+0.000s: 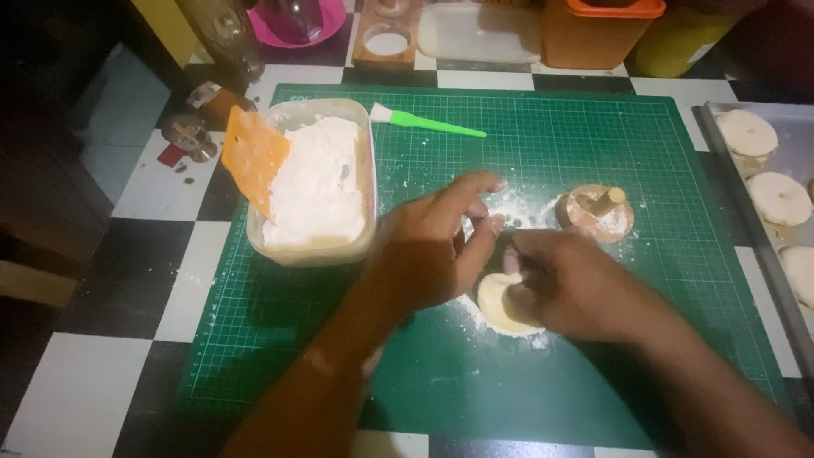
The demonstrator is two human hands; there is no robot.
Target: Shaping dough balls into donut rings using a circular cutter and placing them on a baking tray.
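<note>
- the dough (500, 307) is a pale, flattened round lying on the green mat (593, 144), a little right of the mat's middle and toward the near edge, in a dusting of flour.
- the right hand (570, 284) lies on top of it, palm down, covering its right and upper part; only the left and near rim shows.
- right fingers (514, 263) are curled and close together, tips pressing at the dough's far left edge; i cannot tell whether they pinch any of it or only rest on it.
- the left hand (428, 250) hangs above the mat just left of the dough and slightly beyond it, not touching it as far as i can see.
- left fingers (492, 224) are loosely bent with thumb and forefinger near each other, a small gap between; they seem to hold nothing, though a pinch of flour would be too small to see.
- so the dough sits to the right of and nearer than the left fingertips, directly under the right ones; the right hand is plainly the nearer.
- the dough is close to round, no clear long axis.
- the flour tub (315, 182) with an orange scraper (253, 157) stuck in it stands just left of the left hand.
- a floury wooden press (598, 212) lies beyond the right hand, near but apart.
- a green-handled brush (424, 121) lies farther back; a tray (767, 254) of dough rounds sits at the right edge.
</note>
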